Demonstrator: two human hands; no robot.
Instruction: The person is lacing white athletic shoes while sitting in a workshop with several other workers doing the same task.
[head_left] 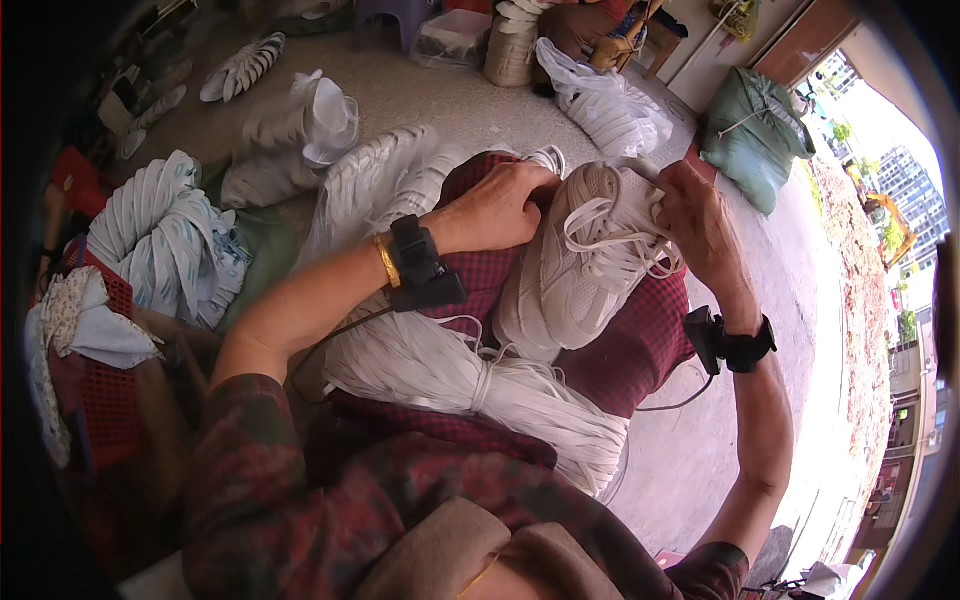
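A white sneaker upper [570, 270] lies on my lap, on dark red checked cloth [630, 350]. My left hand [500, 205] grips its far end, fingers curled over the edge. My right hand [700, 225] pinches a flat white lace [625, 235] that is threaded loosely across the shoe's front. A thick bundle of white laces [470, 375], tied in the middle, lies across my lap under my left forearm. Both wrists wear black bands with cables.
Stacks of white shoe uppers [170, 240] lie on the concrete floor at left, beside a red plastic crate [110, 390]. A clear bag of white pieces [610, 105] and a green sack [755, 135] sit ahead. More uppers [245, 65] lie far left.
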